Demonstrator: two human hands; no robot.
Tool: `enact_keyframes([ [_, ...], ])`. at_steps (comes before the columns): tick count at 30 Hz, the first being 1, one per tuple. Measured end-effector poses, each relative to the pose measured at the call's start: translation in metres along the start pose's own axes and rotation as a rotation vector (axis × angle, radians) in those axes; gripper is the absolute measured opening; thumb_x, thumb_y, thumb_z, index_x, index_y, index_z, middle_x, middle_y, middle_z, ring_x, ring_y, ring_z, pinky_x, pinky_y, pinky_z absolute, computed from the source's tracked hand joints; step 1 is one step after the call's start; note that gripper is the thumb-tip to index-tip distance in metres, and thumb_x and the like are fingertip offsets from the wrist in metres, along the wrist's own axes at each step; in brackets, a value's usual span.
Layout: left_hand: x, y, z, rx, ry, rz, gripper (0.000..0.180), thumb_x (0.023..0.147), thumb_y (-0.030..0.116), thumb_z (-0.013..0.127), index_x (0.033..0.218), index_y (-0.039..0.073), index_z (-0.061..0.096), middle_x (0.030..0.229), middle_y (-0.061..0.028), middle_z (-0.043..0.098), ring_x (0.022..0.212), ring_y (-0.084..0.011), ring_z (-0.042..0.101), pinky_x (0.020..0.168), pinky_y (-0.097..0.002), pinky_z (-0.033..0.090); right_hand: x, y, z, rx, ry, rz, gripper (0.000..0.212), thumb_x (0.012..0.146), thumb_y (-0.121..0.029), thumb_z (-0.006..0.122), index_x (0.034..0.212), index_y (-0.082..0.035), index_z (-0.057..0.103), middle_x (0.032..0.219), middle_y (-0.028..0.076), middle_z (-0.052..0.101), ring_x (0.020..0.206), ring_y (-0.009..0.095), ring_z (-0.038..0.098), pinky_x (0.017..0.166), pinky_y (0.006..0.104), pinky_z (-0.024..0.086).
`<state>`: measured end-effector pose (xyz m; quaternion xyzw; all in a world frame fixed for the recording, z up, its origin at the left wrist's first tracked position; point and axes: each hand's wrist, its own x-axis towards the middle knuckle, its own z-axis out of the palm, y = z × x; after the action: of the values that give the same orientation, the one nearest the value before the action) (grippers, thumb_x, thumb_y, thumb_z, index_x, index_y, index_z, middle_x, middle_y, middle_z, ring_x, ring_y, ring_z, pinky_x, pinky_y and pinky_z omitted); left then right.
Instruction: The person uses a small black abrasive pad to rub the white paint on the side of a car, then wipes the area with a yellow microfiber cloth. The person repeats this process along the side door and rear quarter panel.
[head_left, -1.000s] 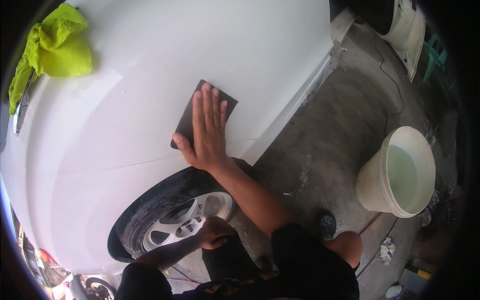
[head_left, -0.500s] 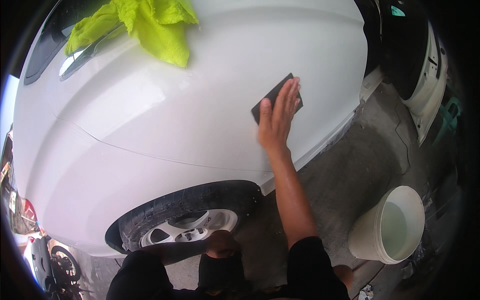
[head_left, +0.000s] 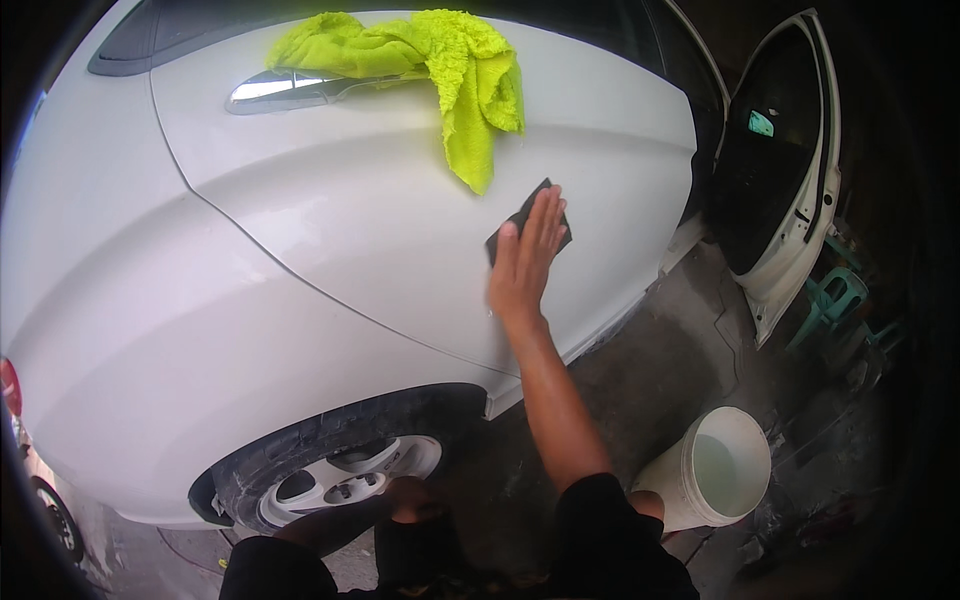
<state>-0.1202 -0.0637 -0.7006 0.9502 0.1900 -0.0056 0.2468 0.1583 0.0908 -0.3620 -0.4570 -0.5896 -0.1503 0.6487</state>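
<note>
My right hand point(head_left: 528, 260) lies flat over a dark sheet of sandpaper point(head_left: 506, 233), pressing it against the white rear door point(head_left: 610, 200) of a car. The sheet's edges stick out past the fingers on both sides. Low in the picture, my left hand point(head_left: 410, 497) rests by my knee in front of the rear wheel point(head_left: 350, 480); its fingers are too dark and hidden to make out. Above my right hand, a bright yellow-green microfibre cloth point(head_left: 470, 90) hangs over the chrome door handle point(head_left: 280, 92).
At the lower right stands a white bucket point(head_left: 680, 475) of cloudy water beside my right leg. The front door point(head_left: 800, 240) hangs open at the far right, with a teal plastic stool point(head_left: 838, 300) beyond it. A concrete floor point(head_left: 690, 330) runs alongside the car.
The view has turned, so the cloth and car sit further right and the bucket further left. My right hand, still on the sandpaper, is now closer to the hanging cloth.
</note>
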Motion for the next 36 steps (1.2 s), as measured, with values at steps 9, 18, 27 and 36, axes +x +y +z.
enact_keyframes([
  [9, -0.003, 0.000, 0.005, 0.039, -0.052, -0.037, 0.036, 0.099, 0.041, 0.056, 0.126, 0.023, 0.071, 0.117, -0.0096, 0.073, 0.104, -0.0332, 0.069, 0.091, -0.0472, 0.054, 0.015, -0.032, 0.001, -0.046, -0.050, 0.006, 0.073, 0.111, -0.044, 0.029, 0.162, 0.006, 0.015, 0.169, 0.029, 0.013, 0.157, 0.048, 0.009, 0.124, 0.0611, 0.004],
  [18, 0.001, -0.014, 0.032, 0.020, -0.030, -0.052, 0.036, 0.099, 0.042, 0.056, 0.127, 0.026, 0.071, 0.114, -0.0103, 0.074, 0.104, -0.0335, 0.070, 0.089, -0.0483, 0.055, 0.021, -0.074, -0.017, 0.055, -0.305, -0.286, 0.070, 0.108, -0.041, 0.033, 0.161, 0.005, 0.025, 0.167, 0.028, 0.024, 0.156, 0.044, 0.019, 0.125, 0.0592, 0.008],
  [27, 0.010, -0.025, 0.029, -0.024, -0.050, -0.079, 0.039, 0.101, 0.046, 0.052, 0.129, 0.026, 0.070, 0.112, -0.0133, 0.074, 0.102, -0.0361, 0.070, 0.089, -0.0493, 0.054, 0.036, -0.096, -0.022, 0.021, -0.594, -0.700, 0.075, 0.104, -0.041, 0.041, 0.166, -0.007, 0.017, 0.172, 0.019, 0.014, 0.159, 0.038, 0.015, 0.126, 0.0567, 0.009],
  [36, 0.012, -0.027, 0.028, 0.004, -0.070, -0.056, 0.043, 0.102, 0.050, 0.047, 0.124, 0.022, 0.072, 0.110, -0.0151, 0.073, 0.107, -0.0377, 0.068, 0.092, -0.0511, 0.052, 0.075, -0.208, 0.016, -0.079, -0.722, -1.139, 0.075, 0.105, -0.047, 0.044, 0.166, -0.011, 0.020, 0.173, 0.010, 0.017, 0.160, 0.029, 0.015, 0.128, 0.0524, 0.012],
])
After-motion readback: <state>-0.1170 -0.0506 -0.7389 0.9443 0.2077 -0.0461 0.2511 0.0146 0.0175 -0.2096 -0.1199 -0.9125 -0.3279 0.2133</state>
